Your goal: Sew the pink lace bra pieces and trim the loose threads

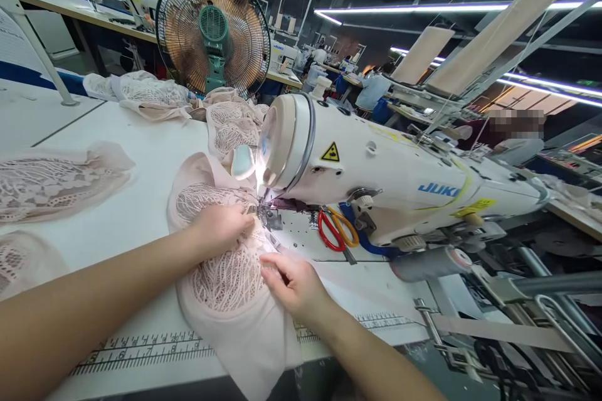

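A pale pink lace bra piece (226,282) lies under the needle area of a white sewing machine (357,162), its sheer lower edge hanging over the table front. Close to the presser foot (270,218), my left hand (223,228) presses the lace with fingers closed on it. My right hand (296,285) pinches the fabric's right edge, nearer to me, between thumb and fingers. A lamp lights the needle area, where the exact stitch point is hard to make out.
Red-handled scissors (330,231) and an orange-handled pair (345,228) lie beneath the machine arm. More lace pieces (61,181) rest at left and behind. A large fan (214,31) stands beyond the table. A thread cone (430,265) lies right; people work farther back.
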Action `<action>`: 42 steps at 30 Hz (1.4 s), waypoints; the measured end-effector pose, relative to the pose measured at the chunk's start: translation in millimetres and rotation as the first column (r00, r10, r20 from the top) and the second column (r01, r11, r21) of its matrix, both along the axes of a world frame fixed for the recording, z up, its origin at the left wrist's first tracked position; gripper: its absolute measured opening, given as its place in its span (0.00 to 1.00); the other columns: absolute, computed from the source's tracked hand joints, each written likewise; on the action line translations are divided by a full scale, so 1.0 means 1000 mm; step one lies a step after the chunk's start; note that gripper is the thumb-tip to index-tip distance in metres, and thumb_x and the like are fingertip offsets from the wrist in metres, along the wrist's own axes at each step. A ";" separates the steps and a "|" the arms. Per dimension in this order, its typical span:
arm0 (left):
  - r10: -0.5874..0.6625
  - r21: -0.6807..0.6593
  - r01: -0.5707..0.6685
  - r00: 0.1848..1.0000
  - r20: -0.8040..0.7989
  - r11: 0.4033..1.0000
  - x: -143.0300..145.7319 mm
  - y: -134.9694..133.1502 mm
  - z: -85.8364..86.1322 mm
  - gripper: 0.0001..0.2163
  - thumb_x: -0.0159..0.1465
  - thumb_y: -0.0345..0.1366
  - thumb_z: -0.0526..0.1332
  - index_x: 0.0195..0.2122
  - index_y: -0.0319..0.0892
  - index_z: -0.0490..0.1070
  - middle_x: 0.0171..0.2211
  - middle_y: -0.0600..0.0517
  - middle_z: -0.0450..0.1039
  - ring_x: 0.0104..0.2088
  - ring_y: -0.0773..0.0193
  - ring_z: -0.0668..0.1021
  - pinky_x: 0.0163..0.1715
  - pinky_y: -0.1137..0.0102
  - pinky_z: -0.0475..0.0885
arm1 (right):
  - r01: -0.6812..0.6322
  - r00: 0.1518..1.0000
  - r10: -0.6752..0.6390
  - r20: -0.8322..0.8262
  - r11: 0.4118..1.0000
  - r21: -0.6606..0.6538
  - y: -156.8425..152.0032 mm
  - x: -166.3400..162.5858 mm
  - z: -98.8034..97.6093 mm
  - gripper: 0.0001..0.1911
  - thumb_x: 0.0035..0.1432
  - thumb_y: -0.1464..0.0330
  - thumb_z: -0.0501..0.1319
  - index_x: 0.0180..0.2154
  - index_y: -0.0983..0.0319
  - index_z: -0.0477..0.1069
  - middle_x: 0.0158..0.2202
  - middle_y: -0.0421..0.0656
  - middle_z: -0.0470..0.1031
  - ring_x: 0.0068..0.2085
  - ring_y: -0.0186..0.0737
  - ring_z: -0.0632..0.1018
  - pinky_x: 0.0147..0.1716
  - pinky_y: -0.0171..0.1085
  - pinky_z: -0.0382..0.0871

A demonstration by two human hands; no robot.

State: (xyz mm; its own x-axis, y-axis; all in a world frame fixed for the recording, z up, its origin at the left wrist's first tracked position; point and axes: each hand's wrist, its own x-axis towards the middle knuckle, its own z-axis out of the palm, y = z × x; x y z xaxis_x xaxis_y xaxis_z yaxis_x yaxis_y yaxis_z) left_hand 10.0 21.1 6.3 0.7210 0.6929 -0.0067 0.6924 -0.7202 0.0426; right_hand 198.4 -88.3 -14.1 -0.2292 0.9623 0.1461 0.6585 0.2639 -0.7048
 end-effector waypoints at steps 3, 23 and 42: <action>0.027 -0.011 -0.027 1.000 -0.008 1.000 0.004 0.001 0.000 0.11 0.60 0.31 0.52 0.38 0.45 0.73 0.30 0.49 0.69 0.24 0.62 0.71 0.17 0.69 0.47 | 0.015 1.000 -0.014 0.020 0.999 -0.038 0.000 0.000 0.002 0.20 0.59 0.64 0.54 0.46 0.67 0.75 0.33 0.47 0.79 0.33 0.43 0.78 0.34 0.39 0.70; 0.185 -0.083 -0.179 0.981 0.065 0.980 -0.001 0.015 0.003 0.17 0.64 0.37 0.49 0.46 0.48 0.75 0.40 0.47 0.72 0.38 0.52 0.77 0.28 0.65 0.66 | 0.013 0.974 -0.022 0.223 0.999 0.041 0.006 -0.001 0.009 0.20 0.64 0.65 0.48 0.48 0.65 0.73 0.31 0.46 0.76 0.33 0.42 0.76 0.32 0.36 0.67; 0.310 -0.132 -0.405 0.839 -0.446 0.905 -0.002 -0.038 0.053 0.51 0.51 0.54 0.65 0.68 0.36 0.40 0.69 0.46 0.34 0.64 0.33 0.52 0.49 0.49 0.70 | -0.107 0.667 0.204 0.717 0.978 -0.179 0.017 0.001 0.036 0.26 0.59 0.72 0.53 0.60 0.62 0.61 0.33 0.45 0.76 0.30 0.44 0.75 0.20 0.37 0.51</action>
